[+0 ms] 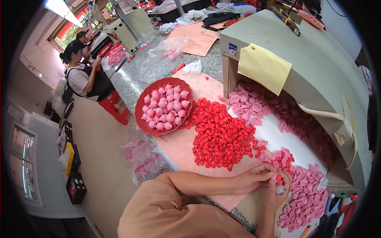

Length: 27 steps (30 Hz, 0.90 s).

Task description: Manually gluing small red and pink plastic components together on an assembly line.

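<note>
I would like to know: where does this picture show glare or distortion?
Head view: the ceiling light is blown out to white; glare streaks the granite countertop near the seated co-worker; the grey housing looks bowed; the corners are black.

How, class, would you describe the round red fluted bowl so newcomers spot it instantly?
On the speckled grey worktop, find the heap of small glossy red pieces. Just left of it sits the red bowl; unlike that loose heap, its scalloped rim encloses rounded pink pieces.
</note>
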Tool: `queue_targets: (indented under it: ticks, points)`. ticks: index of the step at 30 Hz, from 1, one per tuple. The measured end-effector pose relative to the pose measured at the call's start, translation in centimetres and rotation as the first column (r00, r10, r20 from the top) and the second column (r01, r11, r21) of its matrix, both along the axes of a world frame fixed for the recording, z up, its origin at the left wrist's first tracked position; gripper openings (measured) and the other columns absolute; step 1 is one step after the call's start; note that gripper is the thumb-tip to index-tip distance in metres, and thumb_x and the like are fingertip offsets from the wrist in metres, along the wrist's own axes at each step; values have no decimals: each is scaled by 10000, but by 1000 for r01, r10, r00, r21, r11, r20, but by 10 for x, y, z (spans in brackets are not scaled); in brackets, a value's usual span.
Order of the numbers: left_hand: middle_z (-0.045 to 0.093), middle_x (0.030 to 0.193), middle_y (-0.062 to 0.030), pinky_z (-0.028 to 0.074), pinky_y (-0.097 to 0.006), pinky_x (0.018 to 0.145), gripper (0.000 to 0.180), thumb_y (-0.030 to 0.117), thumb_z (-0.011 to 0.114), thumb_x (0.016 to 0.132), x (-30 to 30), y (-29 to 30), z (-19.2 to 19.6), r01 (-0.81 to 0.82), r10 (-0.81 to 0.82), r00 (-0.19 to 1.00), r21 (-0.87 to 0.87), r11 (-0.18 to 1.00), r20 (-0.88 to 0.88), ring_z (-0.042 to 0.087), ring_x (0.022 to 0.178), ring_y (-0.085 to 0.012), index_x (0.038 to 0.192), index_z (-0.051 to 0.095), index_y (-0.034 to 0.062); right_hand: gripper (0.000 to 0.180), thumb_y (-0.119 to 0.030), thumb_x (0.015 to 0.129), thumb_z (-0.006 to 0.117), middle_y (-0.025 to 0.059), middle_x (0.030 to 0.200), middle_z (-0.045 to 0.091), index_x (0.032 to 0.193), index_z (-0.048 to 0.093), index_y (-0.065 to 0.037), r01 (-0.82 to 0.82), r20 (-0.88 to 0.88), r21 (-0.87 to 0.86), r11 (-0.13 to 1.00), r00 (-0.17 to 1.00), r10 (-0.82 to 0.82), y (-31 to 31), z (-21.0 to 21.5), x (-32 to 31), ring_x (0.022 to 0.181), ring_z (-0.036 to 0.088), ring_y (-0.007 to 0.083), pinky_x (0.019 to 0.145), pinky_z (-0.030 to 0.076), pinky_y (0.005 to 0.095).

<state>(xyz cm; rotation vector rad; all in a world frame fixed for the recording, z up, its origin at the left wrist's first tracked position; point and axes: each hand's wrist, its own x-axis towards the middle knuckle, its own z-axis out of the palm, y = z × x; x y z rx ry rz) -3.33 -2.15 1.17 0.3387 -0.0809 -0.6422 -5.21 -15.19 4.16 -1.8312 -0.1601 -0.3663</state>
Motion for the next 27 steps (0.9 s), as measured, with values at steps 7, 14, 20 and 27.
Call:
queue_targets:
  ticks: [7, 14, 20, 27]
  points:
    - [498, 959, 49, 418, -258, 837, 142, 206, 503, 926, -1, -4, 5, -21, 20, 1000, 65, 998, 23, 494, 902, -52, 1059, 504, 157, 281, -146, 754, 661, 100, 1015, 499, 968, 540, -12, 18, 11, 64, 998, 1000, -19, -1, -4, -2, 999, 474, 241, 915, 354, 361]
    - [517, 1045, 27, 396, -294, 898, 164, 193, 482, 933, -3, -5, 0, 8, -12, 994, 46, 999, 105, 488, 1019, -87, 1085, 499, 135, 275, -135, 756, 657, 101, 1024, 496, 972, 538, -12, 31, 32, 44, 999, 999, -33, -3, -4, -9, 1015, 464, 242, 923, 346, 363]
    - [521, 1045, 24, 400, -299, 894, 163, 186, 465, 940, -4, -5, 1, 2, -9, 993, 60, 998, 121, 490, 1022, -94, 1091, 498, 133, 279, -138, 762, 658, 96, 1021, 493, 978, 533, -13, 27, 52, 53, 998, 998, -30, -3, -4, -10, 1012, 462, 238, 922, 346, 361]
    - [522, 1057, 21, 397, -301, 897, 166, 183, 461, 942, -5, -5, 0, 7, -11, 994, 39, 999, 109, 488, 1027, -99, 1094, 498, 131, 272, -131, 770, 652, 89, 1006, 491, 981, 523, -17, 27, 50, 77, 997, 998, -31, 0, -2, -11, 988, 467, 222, 910, 355, 349]
